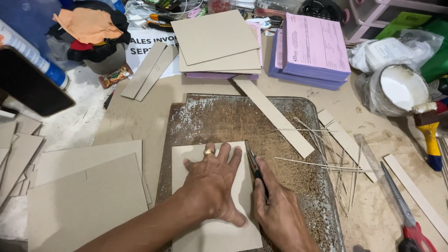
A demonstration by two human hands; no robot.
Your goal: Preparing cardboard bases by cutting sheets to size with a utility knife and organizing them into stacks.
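My left hand (pixel 212 182), with a gold ring on one finger, lies flat with fingers spread on a beige cardboard sheet (pixel 191 156). The sheet rests on a rusty metal tray (pixel 224 121). My right hand (pixel 280 210) grips a black utility knife (pixel 254 165), its blade against the sheet's right edge just beside my left hand.
Thin cardboard slivers (pixel 326 163) and cut strips (pixel 275 116) lie across the tray's right side. Cardboard stacks (pixel 84 196) sit at left, more sheets (pixel 214 37) and purple paper pads (pixel 312 46) at the back. Red-handled scissors (pixel 406 214), a clear ruler (pixel 368 149), a glue bowl (pixel 403 86) and brush (pixel 429 135) are at right.
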